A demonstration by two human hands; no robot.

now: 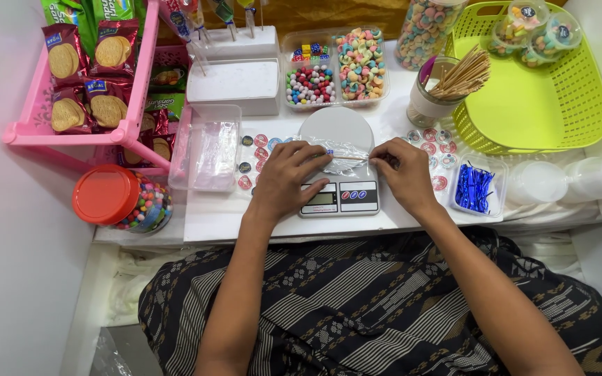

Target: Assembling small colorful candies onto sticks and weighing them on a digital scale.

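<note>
Hands: left hand [288, 175] and right hand [404, 173] both lie over the white kitchen scale [338, 164], knuckles up, forearms coming from the lap.
Left hand: fingers curled and pressed down on the left end of a small clear plastic bag [338, 149]; fingertips pinch its crinkled edge.
Right hand: thumb and forefinger pinched together on the right end of a thin wooden stick [354, 158], the other fingers folded in.
Bag and stick: they lie between the two hands on the round scale plate; the stick runs sideways out of the bag toward the right hand.
Scale front: its display and buttons show just below the left fingers.
Near left: empty clear box [205, 147], rows of round stickers [255, 154], red-lidded candy jar [122, 200].
Near right: more stickers, a small tray of blue twist ties [474, 188].
Behind: tubs of coloured candies [336, 68], a cup of wooden skewers [449, 89], green basket [559, 104].
Far left: pink rack [85, 76] with biscuit packets.
</note>
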